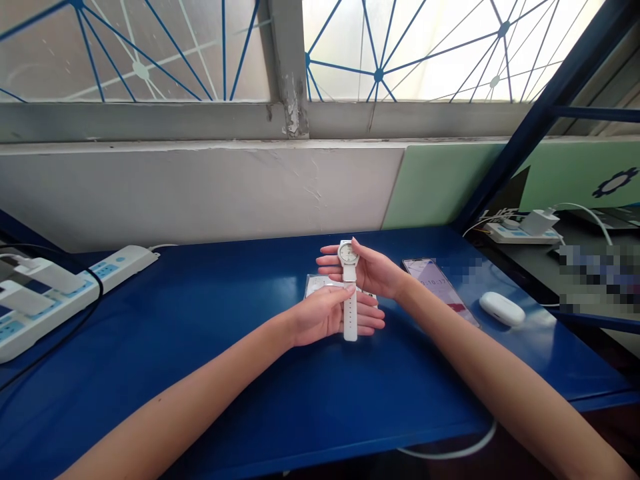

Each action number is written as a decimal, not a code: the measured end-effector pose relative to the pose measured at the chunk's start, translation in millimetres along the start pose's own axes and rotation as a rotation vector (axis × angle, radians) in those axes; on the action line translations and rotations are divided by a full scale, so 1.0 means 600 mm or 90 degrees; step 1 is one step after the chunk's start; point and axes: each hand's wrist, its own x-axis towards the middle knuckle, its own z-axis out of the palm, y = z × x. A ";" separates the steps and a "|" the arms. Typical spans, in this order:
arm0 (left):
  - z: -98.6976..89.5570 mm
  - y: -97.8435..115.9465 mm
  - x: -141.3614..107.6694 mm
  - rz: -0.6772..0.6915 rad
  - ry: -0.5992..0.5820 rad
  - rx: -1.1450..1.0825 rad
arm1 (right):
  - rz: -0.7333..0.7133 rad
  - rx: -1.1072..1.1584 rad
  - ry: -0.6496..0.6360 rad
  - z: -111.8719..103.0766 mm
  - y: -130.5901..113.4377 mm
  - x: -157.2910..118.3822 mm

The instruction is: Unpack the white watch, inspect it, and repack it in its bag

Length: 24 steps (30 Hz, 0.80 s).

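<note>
Holding a white wristwatch (349,293), the left hand (320,315) grips its strap, the right hand (376,268) its dial end.

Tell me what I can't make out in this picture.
All in the head view:
- Time on the white watch: too small.
- Flat item beneath the hands: mostly covered by the left hand, right hand and strap.
- Phone: left edge hidden by the right forearm.
- Left power strip: cut off by the picture's left edge.
- Far right: something blurred into blocks.
</note>
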 end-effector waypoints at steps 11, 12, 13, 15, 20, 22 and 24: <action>-0.010 0.000 0.003 0.006 0.016 0.016 | 0.004 0.049 -0.018 0.007 -0.002 -0.004; -0.010 0.000 0.003 0.006 0.018 0.013 | -0.001 0.049 -0.020 0.008 -0.002 -0.004; -0.010 0.001 0.003 0.005 0.020 0.009 | -0.005 0.050 -0.024 0.008 -0.002 -0.005; -0.008 0.001 0.002 0.003 0.021 0.000 | -0.011 0.052 -0.034 0.009 -0.002 -0.006; -0.003 0.002 0.001 0.000 0.027 -0.005 | -0.025 0.035 -0.033 0.012 -0.005 -0.009; -0.002 0.002 0.000 -0.001 0.031 -0.006 | -0.028 0.027 -0.027 0.013 -0.006 -0.010; -0.002 0.002 0.001 0.000 0.033 -0.006 | -0.030 0.022 -0.023 0.014 -0.006 -0.011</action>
